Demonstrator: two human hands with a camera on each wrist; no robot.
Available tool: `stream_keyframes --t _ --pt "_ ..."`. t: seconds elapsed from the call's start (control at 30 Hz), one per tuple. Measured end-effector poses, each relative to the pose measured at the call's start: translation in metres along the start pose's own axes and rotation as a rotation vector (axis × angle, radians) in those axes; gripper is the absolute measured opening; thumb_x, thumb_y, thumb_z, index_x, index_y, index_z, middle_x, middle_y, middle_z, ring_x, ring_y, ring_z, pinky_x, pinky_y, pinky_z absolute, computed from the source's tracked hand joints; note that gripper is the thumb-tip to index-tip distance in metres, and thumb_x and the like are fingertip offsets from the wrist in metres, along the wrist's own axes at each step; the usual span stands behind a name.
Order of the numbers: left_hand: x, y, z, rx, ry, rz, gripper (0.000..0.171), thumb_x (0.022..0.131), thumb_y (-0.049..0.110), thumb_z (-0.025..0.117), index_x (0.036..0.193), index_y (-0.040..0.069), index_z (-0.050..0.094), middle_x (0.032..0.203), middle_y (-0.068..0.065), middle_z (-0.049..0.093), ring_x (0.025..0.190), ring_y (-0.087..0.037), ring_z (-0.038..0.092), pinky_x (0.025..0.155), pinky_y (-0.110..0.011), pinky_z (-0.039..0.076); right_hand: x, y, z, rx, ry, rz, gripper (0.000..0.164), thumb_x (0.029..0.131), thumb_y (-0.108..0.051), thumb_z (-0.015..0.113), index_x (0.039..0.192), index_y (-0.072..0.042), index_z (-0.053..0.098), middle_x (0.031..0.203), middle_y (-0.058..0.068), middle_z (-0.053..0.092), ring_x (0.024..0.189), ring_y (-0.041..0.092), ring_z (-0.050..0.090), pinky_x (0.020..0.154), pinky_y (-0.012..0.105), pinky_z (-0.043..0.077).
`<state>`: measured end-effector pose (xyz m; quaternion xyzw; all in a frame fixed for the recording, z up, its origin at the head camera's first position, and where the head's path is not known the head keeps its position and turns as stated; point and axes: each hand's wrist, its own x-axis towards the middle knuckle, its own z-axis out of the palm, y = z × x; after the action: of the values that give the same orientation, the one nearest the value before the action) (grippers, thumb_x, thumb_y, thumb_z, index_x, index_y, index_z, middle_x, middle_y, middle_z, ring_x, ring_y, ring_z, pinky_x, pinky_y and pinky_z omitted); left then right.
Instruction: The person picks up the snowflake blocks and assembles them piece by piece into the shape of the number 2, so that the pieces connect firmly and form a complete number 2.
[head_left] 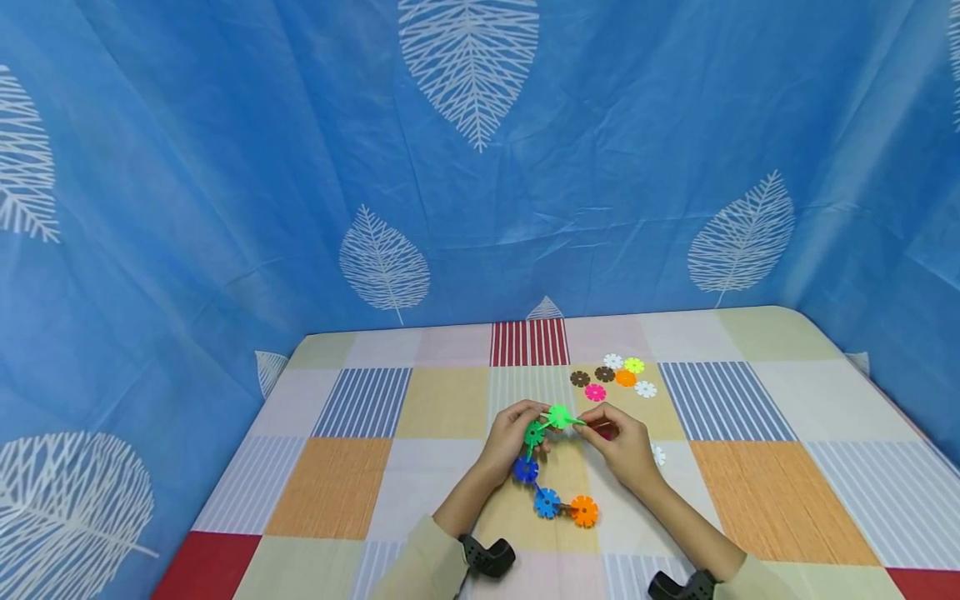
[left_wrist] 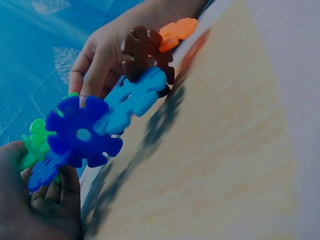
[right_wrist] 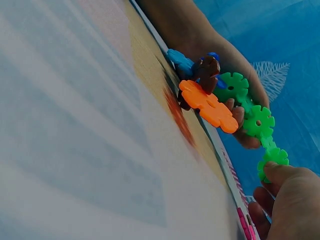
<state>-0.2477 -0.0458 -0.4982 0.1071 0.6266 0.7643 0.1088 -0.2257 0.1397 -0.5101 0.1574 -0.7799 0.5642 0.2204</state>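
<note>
Loose discs nr R hand (w/ chain).

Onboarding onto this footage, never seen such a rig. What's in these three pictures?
No machine here: a person's bare left hand and right hand. The wide picture comes from a camera worn on the head, looking forward and down; the other two come from a camera on each wrist. They hold a chain of slotted plastic flower discs: the left hand grips it among the green ones, the right pinches the bright green disc at one end. Loose discs in white, yellow, brown, orange and pink lie on the patchwork-print table.
</note>
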Motion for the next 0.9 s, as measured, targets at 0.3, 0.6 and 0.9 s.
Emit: stream_keyframes --t 0.3,0.6,0.9 --pt "0.001 -0.001 0.0 0.007 0.018 -0.041 0.027 0.095 0.016 0.049 0.103 -0.006 0.06 0.079 -0.014 0.066 0.047 -0.013 0.056 0.043 -0.02 0.045 -0.002 0.0 -0.001 -0.039 -0.016 0.022 0.015 0.076 -0.002 0.074 0.084 -0.012 0.065 0.08 -0.001 0.065 0.067 0.01 0.059 0.059 0.02 0.05" --pt "0.001 -0.001 0.0 0.052 0.014 -0.036 0.028 0.094 0.023 0.053 0.096 -0.003 0.061 0.069 -0.01 0.063 0.045 -0.011 0.053 0.044 -0.02 0.045 -0.004 -0.002 -0.003 -0.073 -0.086 -0.082 0.021 0.076 0.007 0.07 0.093 -0.006 0.067 0.085 0.007 0.065 0.068 0.017 0.058 0.057 0.022 0.049" --pt "-0.003 0.01 0.0 0.029 -0.001 -0.03 0.023 0.095 0.012 0.05 0.098 -0.008 0.059 0.07 -0.016 0.061 0.047 -0.011 0.053 0.045 -0.022 0.046 0.003 0.003 -0.017 -0.34 -0.025 -0.219 0.025 0.073 -0.003 0.076 0.096 -0.011 0.07 0.091 -0.001 0.065 0.079 0.013 0.049 0.06 0.022 0.044"
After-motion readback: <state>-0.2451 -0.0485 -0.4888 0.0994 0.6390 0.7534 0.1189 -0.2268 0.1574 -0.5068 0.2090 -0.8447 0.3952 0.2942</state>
